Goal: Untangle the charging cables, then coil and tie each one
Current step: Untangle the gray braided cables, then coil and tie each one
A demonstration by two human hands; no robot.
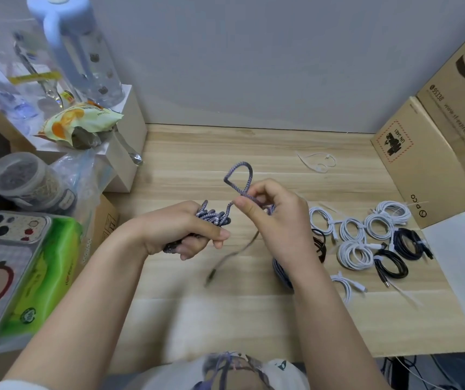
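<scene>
Over a pale wooden table [253, 313], a person's left hand [180, 229] grips a bunched purple braided cable [214, 216] at the frame's center, while the right hand [273, 218] pinches a raised loop of the same cable between thumb and fingers. Cardboard boxes [433, 130] stand at two o'clock. Coiled, tied white cables [355, 240] and black cables [403, 251] lie at three o'clock, the braided cable's blurred plug end [211, 274] dangling below the hands.

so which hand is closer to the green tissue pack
Left. The left hand grips the braided cable just right of the green tissue pack; the right hand is farther right, toward the coiled cables.
</scene>
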